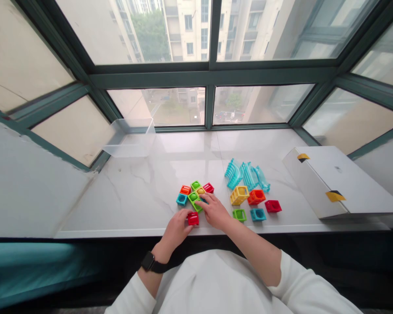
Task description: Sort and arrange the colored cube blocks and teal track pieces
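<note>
My left hand (pixel 177 227), a dark watch on its wrist, grips a red toy block (pixel 193 218) near the counter's front edge between thumb and fingers. Just beyond it, my right hand (pixel 215 211) curls over a group of blocks, its fingertips on a green block (pixel 193 198) and partly covering a blue one. A yellow block (pixel 201 190) lies by those fingertips. Also in this group are another green block (pixel 195 185), an orange block (pixel 185 189), a blue block (pixel 182 199) and a second red block (pixel 208 187). Whether they are joined, I cannot tell.
Right of my hands stand a tall yellow block (pixel 239 195), an orange-red block (pixel 256 197), and red, blue and green ones. Clear turquoise track pieces (pixel 249 175) lie behind them. A transparent bin (pixel 129 146) sits back left, a white box (pixel 340 179) at the right. Windows enclose the marble counter (pixel 134 196).
</note>
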Demonstrator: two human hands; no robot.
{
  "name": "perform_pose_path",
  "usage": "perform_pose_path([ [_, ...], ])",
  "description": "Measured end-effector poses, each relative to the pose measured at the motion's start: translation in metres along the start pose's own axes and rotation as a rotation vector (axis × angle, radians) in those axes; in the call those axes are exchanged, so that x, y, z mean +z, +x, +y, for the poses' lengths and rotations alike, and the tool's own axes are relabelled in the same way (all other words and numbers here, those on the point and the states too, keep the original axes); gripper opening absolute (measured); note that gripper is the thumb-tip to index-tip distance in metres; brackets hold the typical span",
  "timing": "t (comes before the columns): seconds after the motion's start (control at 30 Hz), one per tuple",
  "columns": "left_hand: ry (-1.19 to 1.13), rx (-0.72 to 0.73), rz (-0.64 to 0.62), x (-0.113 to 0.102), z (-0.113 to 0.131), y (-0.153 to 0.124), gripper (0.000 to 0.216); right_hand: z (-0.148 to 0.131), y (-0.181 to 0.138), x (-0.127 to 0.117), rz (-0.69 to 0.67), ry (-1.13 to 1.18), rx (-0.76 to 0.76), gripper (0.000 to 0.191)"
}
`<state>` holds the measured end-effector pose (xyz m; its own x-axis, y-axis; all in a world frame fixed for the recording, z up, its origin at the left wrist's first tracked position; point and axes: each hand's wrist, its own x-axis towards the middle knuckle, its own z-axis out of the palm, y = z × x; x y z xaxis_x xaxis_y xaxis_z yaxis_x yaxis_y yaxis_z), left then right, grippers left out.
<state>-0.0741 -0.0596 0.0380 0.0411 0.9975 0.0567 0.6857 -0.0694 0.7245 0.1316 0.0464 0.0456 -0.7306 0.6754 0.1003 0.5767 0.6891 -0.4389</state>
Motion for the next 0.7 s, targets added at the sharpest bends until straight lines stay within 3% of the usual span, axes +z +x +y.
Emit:
perform_pose_path([
  [0.1, -0.146, -0.084, 0.044, -0.020, -0.001, 0.001, 0.032, -0.001, -0.002, 0.000, -0.023, -0.009, 0.009, 0.060],
  [0.2, -0.381, -0.145, 0.175, -0.034, 0.000, -0.002, 0.039, -0.001, -0.001, -0.002, -0.038, -0.007, 0.012, 0.058],
  [0.37, -0.716, -0.138, 0.304, -0.038, 0.017, 0.000, 0.046, -0.001, 0.002, -0.011, 0.013, 0.099, 0.013, 0.071],
  [0.53, -0.827, -0.104, 0.290, -0.034, 0.043, 0.016, 0.048, -0.016, -0.011, -0.048, 0.270, 0.365, -0.090, 0.062],
  [0.7, -0.892, -0.052, 0.213, -0.025, 0.066, 0.033, 0.049, -0.034, -0.034, -0.085, 0.359, 0.450, -0.207, 0.053],
])
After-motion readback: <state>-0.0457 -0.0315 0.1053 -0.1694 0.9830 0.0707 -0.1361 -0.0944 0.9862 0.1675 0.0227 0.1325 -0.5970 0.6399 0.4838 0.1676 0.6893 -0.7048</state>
